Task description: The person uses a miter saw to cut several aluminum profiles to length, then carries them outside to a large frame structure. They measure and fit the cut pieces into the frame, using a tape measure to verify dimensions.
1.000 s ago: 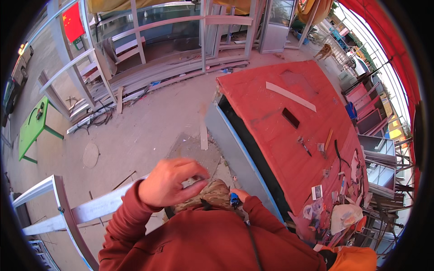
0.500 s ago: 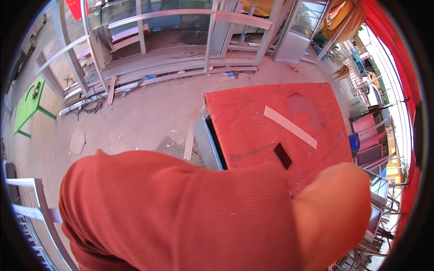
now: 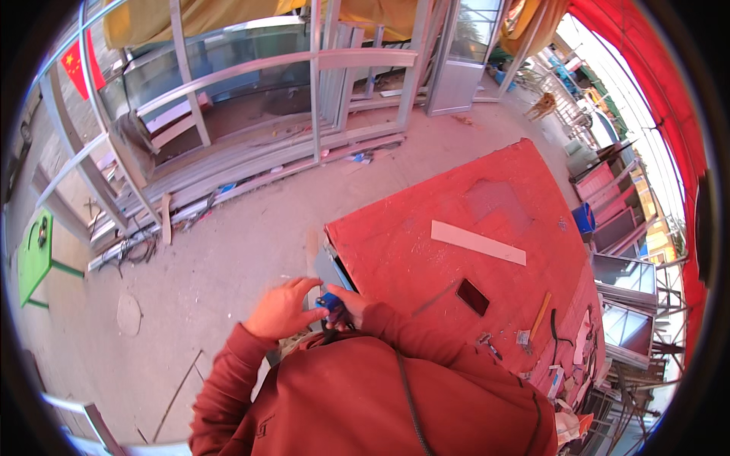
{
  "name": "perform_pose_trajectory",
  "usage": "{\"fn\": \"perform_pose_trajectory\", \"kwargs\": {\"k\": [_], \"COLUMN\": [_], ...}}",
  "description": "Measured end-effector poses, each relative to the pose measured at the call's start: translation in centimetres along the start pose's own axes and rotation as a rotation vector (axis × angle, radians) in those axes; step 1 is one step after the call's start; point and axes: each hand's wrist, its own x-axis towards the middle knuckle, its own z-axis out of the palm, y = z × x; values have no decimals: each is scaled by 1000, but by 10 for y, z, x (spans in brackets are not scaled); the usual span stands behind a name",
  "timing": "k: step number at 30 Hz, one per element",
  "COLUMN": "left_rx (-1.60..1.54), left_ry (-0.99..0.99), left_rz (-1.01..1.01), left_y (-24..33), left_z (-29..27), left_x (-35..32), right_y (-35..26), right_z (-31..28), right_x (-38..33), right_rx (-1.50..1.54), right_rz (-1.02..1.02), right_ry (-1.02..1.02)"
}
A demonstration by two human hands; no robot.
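Observation:
In front of my torso, beside the near left corner of the red table, both hands are close together. My right hand [image 3: 352, 305] is closed around a small blue-and-black object [image 3: 328, 302] whose kind I cannot make out. Curved over its left side is my left hand [image 3: 283, 309], thumb and fingers apart; the thumb tip is very near the object, and contact is unclear. On the red tabletop [image 3: 411, 251] lie a pale flat strip [image 3: 477, 243] and a dark phone-like rectangle [image 3: 473, 297].
Small tools and scraps [image 3: 563, 357] litter the table's right side, with an orange-yellow strip [image 3: 541, 315] among them. Metal frames [image 3: 251, 144] stand along the far left. A green table [image 3: 36, 254] is at left, and a dog [image 3: 541, 106] stands far right.
The red-sleeved arm that filled the lower view has drawn back. Both hands now show near my torso, the right one holding the blue-and-black object. The whole view has turned and shifted.

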Motion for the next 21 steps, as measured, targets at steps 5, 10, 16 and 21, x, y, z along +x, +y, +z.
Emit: {"fn": "perform_pose_trajectory", "kwargs": {"k": [5,10,16,21], "left_rx": [-340,-566,-676,-715], "left_ry": [187,418,711,719], "left_rz": [-353,-592,-729,-1020], "left_y": [-71,-116,-177,-198], "left_z": [21,-7,-36,-86], "left_x": [-17,-44,-70,-71], "right_y": [-56,-81,-126,-177], "right_z": [61,104,115,199], "right_x": [45,93,207,261], "right_rx": [-122,-253,-1038,-1726], "right_rz": [22,89,-532,-1178], "right_ry": [36,91,-177,-210]}}
